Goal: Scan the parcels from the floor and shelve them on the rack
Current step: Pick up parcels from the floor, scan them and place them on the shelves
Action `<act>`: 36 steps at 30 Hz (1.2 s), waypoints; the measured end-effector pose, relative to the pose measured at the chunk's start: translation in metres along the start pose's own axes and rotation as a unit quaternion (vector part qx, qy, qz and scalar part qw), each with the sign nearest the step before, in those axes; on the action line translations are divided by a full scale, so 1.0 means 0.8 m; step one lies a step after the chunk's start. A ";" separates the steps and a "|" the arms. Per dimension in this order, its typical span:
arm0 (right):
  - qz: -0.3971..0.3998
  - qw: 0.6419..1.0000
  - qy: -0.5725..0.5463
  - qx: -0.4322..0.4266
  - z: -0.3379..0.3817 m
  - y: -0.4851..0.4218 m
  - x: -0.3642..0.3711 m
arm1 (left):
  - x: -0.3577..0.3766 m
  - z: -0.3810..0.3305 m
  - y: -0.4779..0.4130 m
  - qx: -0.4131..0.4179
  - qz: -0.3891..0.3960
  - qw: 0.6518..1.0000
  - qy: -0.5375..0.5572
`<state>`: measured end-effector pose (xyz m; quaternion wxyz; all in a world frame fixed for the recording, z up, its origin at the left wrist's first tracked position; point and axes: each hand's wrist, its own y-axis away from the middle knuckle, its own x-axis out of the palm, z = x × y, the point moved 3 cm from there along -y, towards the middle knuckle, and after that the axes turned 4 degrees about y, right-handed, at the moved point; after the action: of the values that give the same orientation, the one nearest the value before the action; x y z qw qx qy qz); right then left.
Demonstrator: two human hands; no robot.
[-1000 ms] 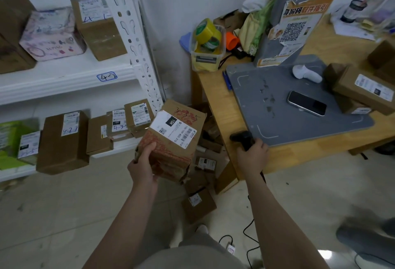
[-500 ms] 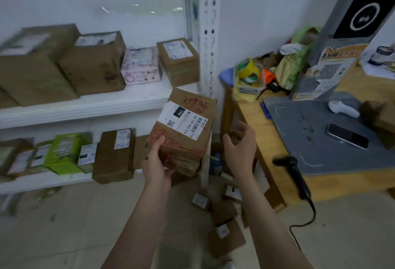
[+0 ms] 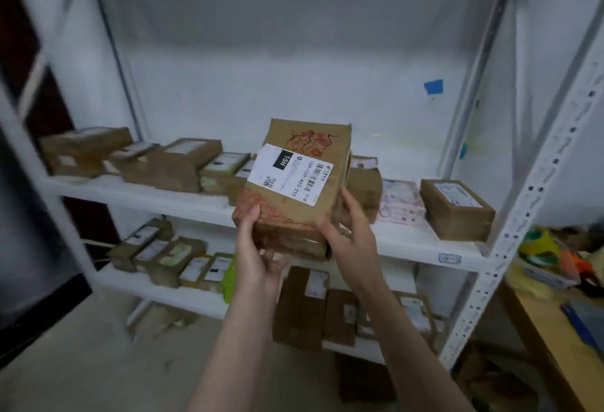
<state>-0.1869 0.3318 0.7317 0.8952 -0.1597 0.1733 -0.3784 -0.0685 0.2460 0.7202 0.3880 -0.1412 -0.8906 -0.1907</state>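
Note:
I hold a brown cardboard parcel (image 3: 295, 182) with red print and a white shipping label in front of the white rack (image 3: 425, 245). My left hand (image 3: 258, 248) grips its lower left corner from below. My right hand (image 3: 349, 235) holds its lower right side. The parcel is tilted, label facing me, level with the rack's middle shelf. Several brown parcels lie on that shelf, both left (image 3: 183, 166) and right (image 3: 457, 209) of the one I hold.
The lower shelf carries several more boxes (image 3: 170, 251), among them a green one (image 3: 228, 277). A pink patterned parcel (image 3: 400, 202) sits on the middle shelf. The rack's upright post (image 3: 510, 225) stands at right, beside a wooden table (image 3: 562, 343) with tape rolls (image 3: 539, 245).
The view has swung left and up from the table to the rack. My right hand let go of the scanner and took hold of the parcel's right side. The parcel rose toward the middle shelf.

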 end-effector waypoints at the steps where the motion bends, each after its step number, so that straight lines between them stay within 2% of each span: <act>1: 0.012 1.000 -0.006 -0.019 0.019 -0.011 0.023 | -0.003 -0.030 -0.002 0.022 0.004 1.000 0.008; 7: 0.118 0.983 -0.053 -0.133 0.160 -0.071 0.148 | -0.010 -0.212 -0.005 0.145 0.034 0.989 0.024; 14: 0.147 0.963 -0.066 -0.217 0.292 -0.147 0.221 | 0.011 -0.373 0.006 0.250 0.096 0.961 -0.062; 18: 0.171 0.953 -0.107 -0.227 0.364 -0.200 0.247 | 0.049 -0.461 0.002 0.314 0.113 0.937 -0.108; 24: 0.142 0.943 -0.136 -0.267 0.455 -0.274 0.279 | 0.104 -0.560 -0.021 0.372 0.131 0.902 -0.174; 28: 0.126 0.944 -0.104 -0.286 0.521 -0.341 0.303 | 0.152 -0.622 -0.051 0.418 0.111 0.889 -0.149; 36: 0.057 0.956 -0.084 -0.276 0.612 -0.449 0.346 | 0.252 -0.729 -0.142 0.444 0.121 0.874 -0.154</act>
<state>-0.0182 -0.0331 1.2640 0.8476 -0.4215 0.2040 -0.2497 0.1248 -0.0957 1.2098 0.2876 -0.0888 -0.9061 0.2972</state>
